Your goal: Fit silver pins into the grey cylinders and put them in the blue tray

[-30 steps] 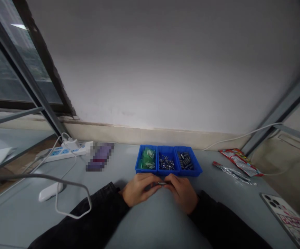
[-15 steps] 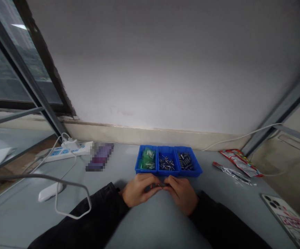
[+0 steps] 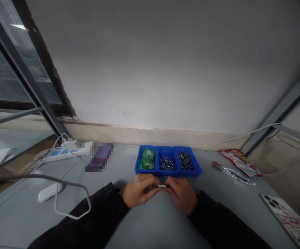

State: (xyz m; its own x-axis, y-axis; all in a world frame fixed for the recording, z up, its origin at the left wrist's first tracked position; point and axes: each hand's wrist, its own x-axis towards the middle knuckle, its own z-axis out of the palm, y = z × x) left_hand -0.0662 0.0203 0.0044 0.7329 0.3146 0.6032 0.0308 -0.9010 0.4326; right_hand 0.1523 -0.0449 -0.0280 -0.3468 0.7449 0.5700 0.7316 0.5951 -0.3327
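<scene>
A small silvery metal piece [image 3: 162, 186] bridges the fingertips of both my hands, just in front of the blue bins. My left hand [image 3: 141, 189] is closed, pinching its left end between thumb and fingers. From the other side my right hand [image 3: 181, 193] pinches the right end. Directly behind stand three joined blue bins: the left bin [image 3: 137, 166] holds a green bag with small metal parts, the middle bin [image 3: 166, 149] has thin shiny pins, and the right bin [image 3: 197, 167] contains thicker dark cylinders. The fingers cover part of the held piece, so its exact kind is unclear.
At the left lie a power strip [image 3: 58, 152] with plugs, a pixelated purple item [image 3: 100, 157], a white device [image 3: 48, 193] and a looping cable [image 3: 72, 217]. Rightward are a red packet [image 3: 239, 160], red-handled pliers-like tool in plastic [image 3: 230, 172] and a phone [image 3: 284, 214].
More of the silvery piece now shows between my fingertips, which have moved slightly apart. Both hands otherwise stay in nearly the same place.
</scene>
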